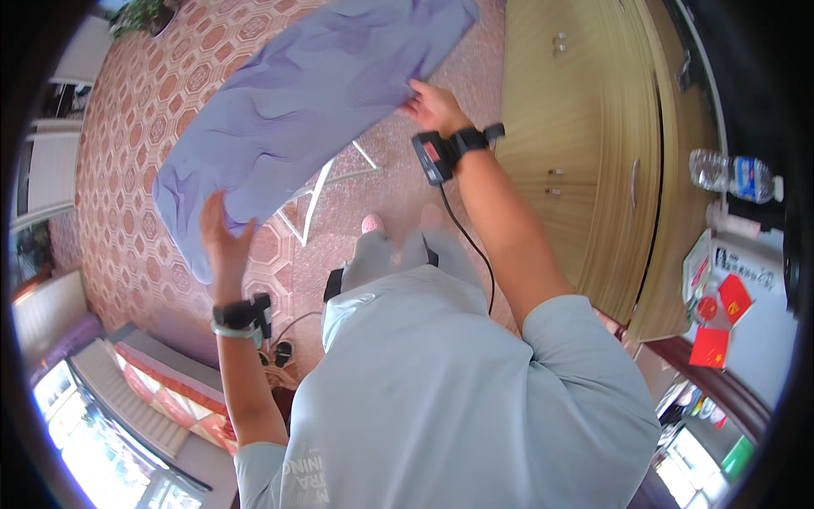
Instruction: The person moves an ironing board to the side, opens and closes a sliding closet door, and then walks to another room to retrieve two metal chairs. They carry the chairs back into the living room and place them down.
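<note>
A wrinkled blue-purple cloth (286, 108) lies spread over a long board on white metal legs (316, 194), which looks like an ironing board. At the cloth's near left end is my left hand (226, 238), blurred, with thumb and fingers apart; nothing shows in it. My right hand (435, 105) is at the cloth's near edge, farther right, its fingertips bent against the fabric; whether they pinch it is unclear. Each wrist wears a black strapped device, and a cable hangs from the right one (434, 156).
A wooden cabinet (572, 127) with handles stands close on the right, with a plastic bottle (738, 177) beyond it. Shoes (283, 352) lie on the tiled floor at lower left, near a bed (178, 382). A potted plant (143, 16) stands at upper left.
</note>
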